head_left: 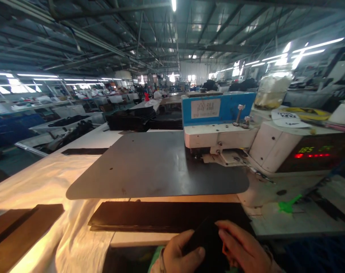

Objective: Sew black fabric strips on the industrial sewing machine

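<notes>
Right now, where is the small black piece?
Bottom centre of the head view: the small black piece is held between both hands, just below the black fabric stack.

- Left hand (181, 254) and right hand (244, 248) sit at the bottom edge, both gripping a small black piece of fabric (208, 242) between them; fingers curled around it.
- Black strips (161, 215) lie stacked flat just beyond the hands; a large dark plate (149, 167) sits above them.
- A white and blue machine (218, 125) stands on the plate's right side; a red display (311, 155) glows further right.
- White cloth (41, 182) covers the table at left; brown strips (21, 227) lie on it.
</notes>
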`<state>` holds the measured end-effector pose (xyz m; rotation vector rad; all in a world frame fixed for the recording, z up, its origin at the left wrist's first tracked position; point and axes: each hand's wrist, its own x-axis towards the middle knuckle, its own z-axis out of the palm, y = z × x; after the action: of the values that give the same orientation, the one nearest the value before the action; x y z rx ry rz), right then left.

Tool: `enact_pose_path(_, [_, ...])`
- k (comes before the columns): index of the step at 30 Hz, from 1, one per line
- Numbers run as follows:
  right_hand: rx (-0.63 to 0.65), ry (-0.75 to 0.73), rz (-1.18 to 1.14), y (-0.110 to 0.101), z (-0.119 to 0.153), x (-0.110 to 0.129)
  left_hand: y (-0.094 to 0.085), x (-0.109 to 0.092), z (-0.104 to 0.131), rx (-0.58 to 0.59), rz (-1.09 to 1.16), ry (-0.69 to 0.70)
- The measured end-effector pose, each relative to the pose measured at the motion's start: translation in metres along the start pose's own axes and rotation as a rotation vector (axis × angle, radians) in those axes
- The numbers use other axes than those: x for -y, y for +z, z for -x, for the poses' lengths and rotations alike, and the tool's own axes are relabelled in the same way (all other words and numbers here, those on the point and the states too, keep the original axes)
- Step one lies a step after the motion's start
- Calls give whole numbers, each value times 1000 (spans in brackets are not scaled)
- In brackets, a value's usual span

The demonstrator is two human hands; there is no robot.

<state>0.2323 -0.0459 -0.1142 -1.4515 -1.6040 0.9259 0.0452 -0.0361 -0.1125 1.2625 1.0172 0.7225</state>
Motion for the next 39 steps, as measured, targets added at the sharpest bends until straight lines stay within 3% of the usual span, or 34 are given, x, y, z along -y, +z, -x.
enact_pose_path(6, [171,-48,-127,16,-14,23,-8,-19,6,25,-215,31])
enact_pose_path(8, [115,-100,-77,17,-12,22,-6,-22,5,0,-276,34])
enact_pose_path(13, [-50,-484,229,20,-8,21,2,-21,0,-100,-418,98])
enact_pose_path(15, [-63,-547,330,21,-8,24,4,-19,0,-109,-463,131])
enact_pose_path(28, [-40,-560,502,21,-9,34,8,-10,6,-66,-652,260])
enact_pose_path(39, [148,-432,262,15,-14,37,-3,-29,6,123,-720,444])
